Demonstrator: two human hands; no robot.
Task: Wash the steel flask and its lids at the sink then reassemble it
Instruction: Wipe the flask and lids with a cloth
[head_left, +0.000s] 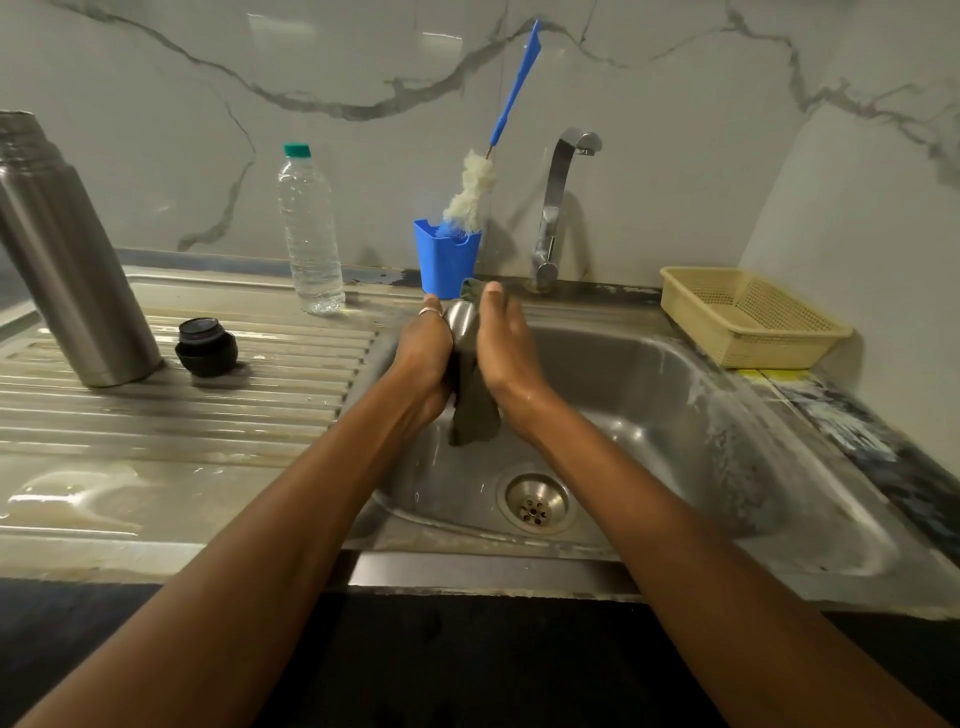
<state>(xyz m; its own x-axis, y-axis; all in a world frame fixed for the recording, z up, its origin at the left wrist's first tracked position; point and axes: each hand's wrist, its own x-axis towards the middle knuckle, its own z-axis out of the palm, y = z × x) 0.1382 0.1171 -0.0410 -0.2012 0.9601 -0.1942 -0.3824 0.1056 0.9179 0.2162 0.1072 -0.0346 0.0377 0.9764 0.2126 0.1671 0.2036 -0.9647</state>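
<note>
The tall steel flask (72, 254) stands open-topped on the draining board at the left. Its black inner lid (207, 347) lies just right of the flask's base. Over the sink basin (649, 395), my left hand (423, 358) grips the steel outer lid (460, 322). My right hand (506, 353) presses a dark green scrub cloth (474, 410) against that lid; the cloth hangs down between both hands. Most of the lid is hidden by my hands and the cloth.
A clear water bottle (310, 234) stands on the board behind. A blue cup (447, 262) holds a blue-handled bottle brush (475, 192). The tap (556, 208) is at the back, no water visible. A yellow basket (748, 317) sits at the right. A puddle (72, 496) lies front left.
</note>
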